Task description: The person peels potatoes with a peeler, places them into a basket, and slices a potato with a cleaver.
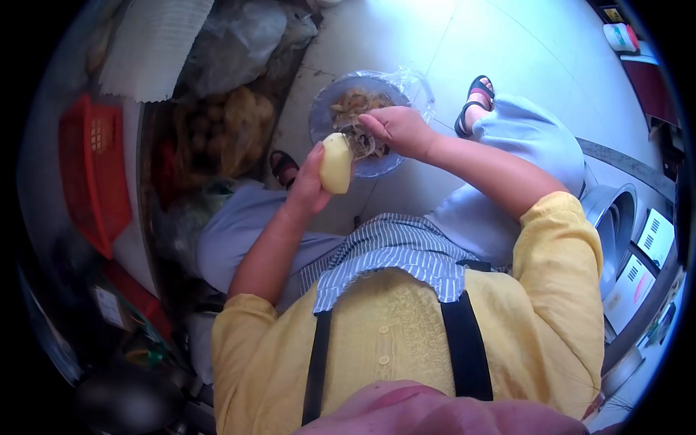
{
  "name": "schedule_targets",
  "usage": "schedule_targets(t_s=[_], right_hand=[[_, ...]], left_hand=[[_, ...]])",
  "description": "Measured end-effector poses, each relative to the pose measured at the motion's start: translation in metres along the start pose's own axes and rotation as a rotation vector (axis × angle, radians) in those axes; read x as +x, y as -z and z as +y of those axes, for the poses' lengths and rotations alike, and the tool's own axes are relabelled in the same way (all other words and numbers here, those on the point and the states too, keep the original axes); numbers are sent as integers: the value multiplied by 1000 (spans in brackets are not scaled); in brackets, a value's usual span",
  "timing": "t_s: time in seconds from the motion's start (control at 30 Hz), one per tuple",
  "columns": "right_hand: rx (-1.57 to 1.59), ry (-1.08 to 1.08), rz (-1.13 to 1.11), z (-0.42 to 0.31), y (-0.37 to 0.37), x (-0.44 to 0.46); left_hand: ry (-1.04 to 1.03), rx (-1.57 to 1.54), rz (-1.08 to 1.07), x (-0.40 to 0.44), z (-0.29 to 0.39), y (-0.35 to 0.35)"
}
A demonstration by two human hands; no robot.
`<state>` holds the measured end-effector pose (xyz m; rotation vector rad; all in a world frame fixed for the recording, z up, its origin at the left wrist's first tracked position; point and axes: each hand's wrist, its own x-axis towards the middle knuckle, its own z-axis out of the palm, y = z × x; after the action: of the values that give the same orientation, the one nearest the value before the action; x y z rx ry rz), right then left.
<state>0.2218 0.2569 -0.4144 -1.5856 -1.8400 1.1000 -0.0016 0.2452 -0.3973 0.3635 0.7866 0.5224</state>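
Observation:
A pale yellow peeled potato is held upright in my left hand, the fingers wrapped round its side. My right hand is closed on a peeler, whose metal head lies against or very close to the potato's upper right side. Both hands are over a round bin with a clear plastic liner. Peelings and other scraps lie inside the bin, partly hidden by my hands.
An orange-red basket stands at the left. Beside it, a low shelf holds a bag of round brown items and clear plastic bags. A metal basin and boxes are at the right.

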Motion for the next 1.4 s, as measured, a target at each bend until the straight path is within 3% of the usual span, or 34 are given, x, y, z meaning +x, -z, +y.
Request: schedule_targets(t_s=[0.1,0.17,0.23,0.3,0.43,0.5,0.63,0.73,0.83,0.9,1.1,1.17,1.2,1.23,1.3,1.33,1.4], right_hand=[[-85,8,41,11,7,7],[-127,-129,-4,17,11,9],[-75,-107,-14,15,9,9],[159,-136,-121,-8,13,5],[-7,-137,-99,6,7,6],[-190,-62,-60,16,11,10],[-44,-43,11,0,9,1],[-105,139,78,-18,8,-4],[-218,22,112,9,2,6],[-255,-50,61,18,11,11],[-29,3,12,3,9,6],[126,60,85,2,8,11],[304,-67,2,0,10,13],[365,7,12,14,0,16],[724,-471,-289,-5,9,10],[768,-572,-476,-6,11,11],[887,-678,-543,-12,10,6]], left_hand=[[44,-99,-157,1,-6,8],[18,-58,-176,-3,1,4],[-8,-35,-184,-5,1,-5],[-173,243,143,-2,-6,-11],[-161,302,71,-2,-8,1],[-27,-4,-139,-1,0,6],[-4,-176,-26,-4,1,3],[24,-142,-23,-1,-4,8],[114,-187,41,-3,0,5],[118,-247,-54,-4,4,2],[137,-311,-23,1,3,15],[25,-112,-84,2,-1,11],[-52,-50,31,3,-9,9],[-111,58,-11,3,-11,7],[-220,58,9,7,-8,2],[-253,43,16,6,-4,0],[-322,20,33,6,2,-6]])
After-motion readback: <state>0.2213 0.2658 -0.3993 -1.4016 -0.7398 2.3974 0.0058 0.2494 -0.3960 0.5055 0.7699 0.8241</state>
